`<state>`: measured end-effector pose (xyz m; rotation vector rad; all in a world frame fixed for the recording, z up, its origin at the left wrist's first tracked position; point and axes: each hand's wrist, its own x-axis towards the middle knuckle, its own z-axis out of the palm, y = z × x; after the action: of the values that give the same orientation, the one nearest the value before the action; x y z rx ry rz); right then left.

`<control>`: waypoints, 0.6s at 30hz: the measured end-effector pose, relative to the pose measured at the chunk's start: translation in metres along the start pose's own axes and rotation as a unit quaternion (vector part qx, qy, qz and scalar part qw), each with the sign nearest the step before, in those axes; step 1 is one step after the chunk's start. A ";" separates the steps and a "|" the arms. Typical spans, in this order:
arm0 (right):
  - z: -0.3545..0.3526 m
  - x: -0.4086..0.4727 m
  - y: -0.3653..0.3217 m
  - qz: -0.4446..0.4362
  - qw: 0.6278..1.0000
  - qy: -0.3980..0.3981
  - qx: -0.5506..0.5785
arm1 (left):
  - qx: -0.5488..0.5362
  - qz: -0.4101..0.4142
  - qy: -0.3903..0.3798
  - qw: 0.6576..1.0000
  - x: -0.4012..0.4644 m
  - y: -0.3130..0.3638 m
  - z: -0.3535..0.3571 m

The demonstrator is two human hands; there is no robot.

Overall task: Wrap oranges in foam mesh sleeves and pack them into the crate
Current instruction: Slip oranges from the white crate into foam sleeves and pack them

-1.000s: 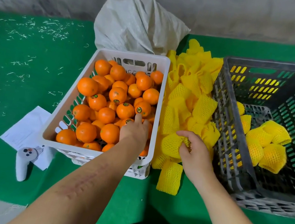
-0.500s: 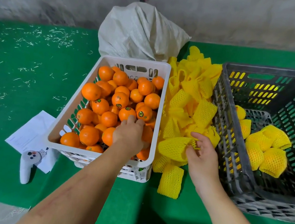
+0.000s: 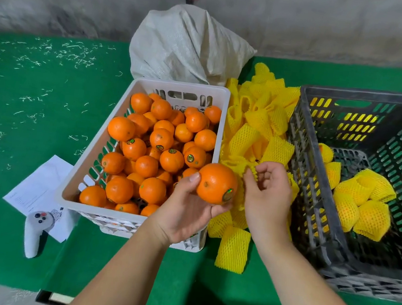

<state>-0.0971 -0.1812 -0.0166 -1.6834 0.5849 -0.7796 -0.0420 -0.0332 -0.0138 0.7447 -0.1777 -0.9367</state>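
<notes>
Orange (image 3: 217,183) sits gripped in the left hand (image 3: 186,209) just right of the white basket (image 3: 90,162), while the right hand (image 3: 267,195) pinches a foam sleeve (image 3: 251,170) touching it, which next needs spreading open over the fruit.

Beside the white basket (image 3: 221,119), one dark crate (image 3: 306,151) is seen; five wrapped oranges (image 3: 371,217) are counted inside the crate.

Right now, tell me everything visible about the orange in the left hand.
The orange is round, bright, glossy and unwrapped, with a small round sticker low on its right side. The left hand cups it from below, thumb on its left face, above the near right corner of the white basket. A yellow foam sleeve sits against its right side.
</notes>
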 end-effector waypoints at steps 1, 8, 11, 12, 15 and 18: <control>0.002 0.000 -0.002 -0.009 1.000 0.000 -0.004 | -0.027 -0.003 -0.006 1.000 0.000 -0.001 -0.002; 0.003 0.011 0.000 0.047 0.991 -0.094 -0.087 | -0.075 -0.035 0.019 0.996 0.003 0.003 -0.006; -0.005 0.019 -0.002 0.005 0.994 0.000 -0.107 | -0.053 -0.018 0.048 0.997 0.002 0.003 -0.005; -0.006 0.020 -0.003 0.000 0.993 0.012 -0.121 | -0.040 -0.017 0.044 0.998 0.001 0.002 -0.005; 0.005 0.014 -0.009 0.016 0.992 -0.030 -0.125 | 0.029 -0.019 0.021 0.999 -0.003 -0.003 -0.005; 0.013 0.003 -0.008 0.037 0.992 -0.073 -0.096 | 0.085 -0.001 0.054 0.995 -0.005 -0.006 -0.007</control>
<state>-0.0851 -0.1729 -0.0105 -1.8664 0.6325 -0.5546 -0.0455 -0.0281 -0.0221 0.9506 -0.1642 -0.8878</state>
